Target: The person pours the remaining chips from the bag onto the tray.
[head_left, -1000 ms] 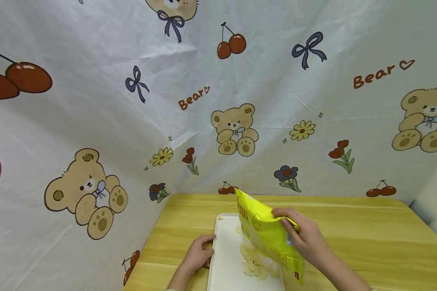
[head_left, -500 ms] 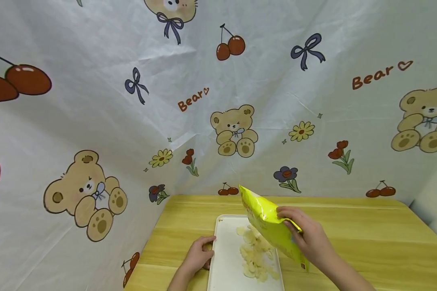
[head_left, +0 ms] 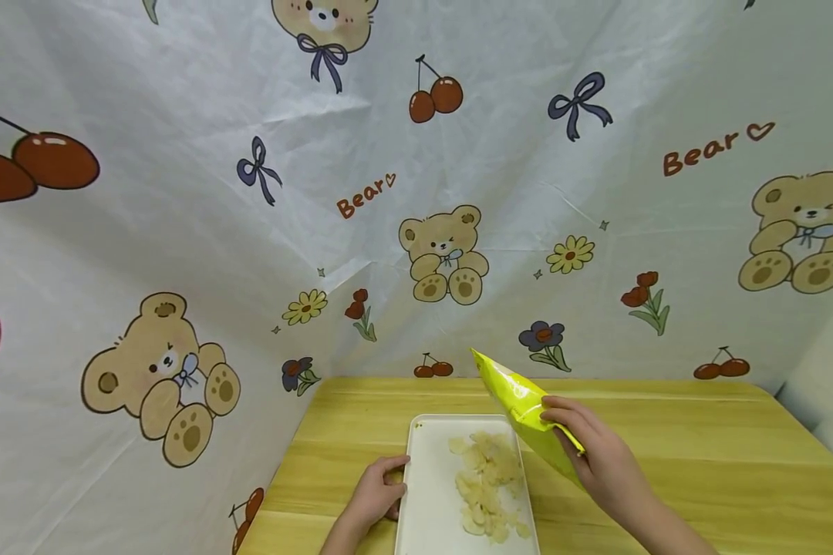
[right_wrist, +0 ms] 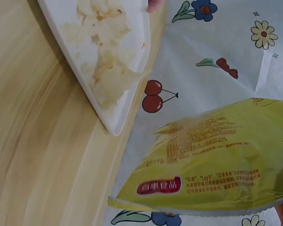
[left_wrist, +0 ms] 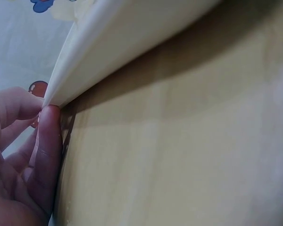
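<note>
A yellow chip bag (head_left: 527,412) is held in my right hand (head_left: 597,455), fingers and thumb gripping its folded side. In the right wrist view the bag (right_wrist: 212,165) shows printed text and a red label; that hand is mostly out of frame. A white rectangular tray (head_left: 426,486) lies on the table with a heap of potato chips (head_left: 482,486) along its right half. The bag is above the tray's right side. My left hand (head_left: 375,489) is at the tray's left rim; the left wrist view shows finger and thumb pinching the rim (left_wrist: 61,84).
The wooden table (head_left: 701,462) spreads out on both sides of the tray. Behind and to the left hangs a white sheet (head_left: 500,169) printed with bears, cherries, bows and flowers. Small crumbs (head_left: 419,424) show at the tray's far left corner.
My right hand has drawn the bag up and to the right, turning it edge-on and uncovering more of the chips on the tray. My left hand stays at the rim.
</note>
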`<state>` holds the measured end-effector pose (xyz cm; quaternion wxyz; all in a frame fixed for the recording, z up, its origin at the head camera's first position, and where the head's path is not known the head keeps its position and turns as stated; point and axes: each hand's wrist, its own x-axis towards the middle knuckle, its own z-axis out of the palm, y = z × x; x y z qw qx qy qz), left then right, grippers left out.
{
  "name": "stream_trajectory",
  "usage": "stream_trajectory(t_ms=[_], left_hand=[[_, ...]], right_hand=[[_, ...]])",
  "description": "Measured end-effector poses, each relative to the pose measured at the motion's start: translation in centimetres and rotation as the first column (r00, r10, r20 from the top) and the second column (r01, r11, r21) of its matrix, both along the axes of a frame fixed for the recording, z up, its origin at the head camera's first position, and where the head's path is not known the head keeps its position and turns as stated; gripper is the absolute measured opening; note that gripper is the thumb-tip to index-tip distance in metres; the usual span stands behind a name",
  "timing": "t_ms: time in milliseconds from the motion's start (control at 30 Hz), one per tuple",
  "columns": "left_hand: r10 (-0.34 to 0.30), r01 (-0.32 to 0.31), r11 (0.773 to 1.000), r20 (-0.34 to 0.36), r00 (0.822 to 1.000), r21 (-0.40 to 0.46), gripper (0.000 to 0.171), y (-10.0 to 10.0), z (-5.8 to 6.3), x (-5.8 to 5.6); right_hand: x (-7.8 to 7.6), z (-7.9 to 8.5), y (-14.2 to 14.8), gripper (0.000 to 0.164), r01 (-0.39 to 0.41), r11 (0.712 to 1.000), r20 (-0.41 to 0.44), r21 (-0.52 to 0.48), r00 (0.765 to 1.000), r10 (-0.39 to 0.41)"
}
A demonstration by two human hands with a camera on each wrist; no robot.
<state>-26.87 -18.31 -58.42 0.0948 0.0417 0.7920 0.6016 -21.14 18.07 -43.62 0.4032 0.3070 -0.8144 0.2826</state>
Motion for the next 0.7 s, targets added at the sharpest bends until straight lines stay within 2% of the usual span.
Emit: stream_trajectory(t_ms=[100, 333, 433, 467, 600, 700], left_hand=[[-0.005, 0.005, 1.000, 0.006, 1.000, 0.011, 0.053, 0.0, 0.1, 0.0], [-0.010, 0.010, 1.000, 0.003, 1.000, 0.015, 0.053, -0.2, 0.0, 0.1], [-0.012, 0.012, 1.000, 0.002, 1.000, 0.018, 0.053, -0.2, -0.1, 0.1], [-0.012, 0.012, 1.000, 0.001, 1.000, 0.019, 0.053, -0.2, -0.1, 0.1], [-0.014, 0.014, 1.000, -0.001, 1.000, 0.018, 0.053, -0.2, 0.0, 0.1], [-0.016, 0.016, 1.000, -0.004, 1.000, 0.015, 0.053, -0.2, 0.1, 0.1]], right_hand=[[0.2, -0.1, 0.4, 0.047, 0.024, 1.000, 0.018, 0.015, 1.000, -0.024], [0.5, -0.7, 1.2, 0.050, 0.085, 0.994, -0.003, 0.065, 0.996, -0.085], [0.7, -1.0, 1.9, 0.025, 0.119, 0.989, -0.009, 0.086, 0.993, -0.119], [0.8, -1.1, 2.1, 0.024, 0.138, 0.986, -0.011, 0.093, 0.990, -0.137], [1.1, -1.4, 2.9, 0.071, 0.198, 0.975, -0.006, 0.098, 0.980, -0.198], [1.3, -1.7, 3.3, 0.074, 0.230, 0.967, 0.019, 0.112, 0.972, -0.234]])
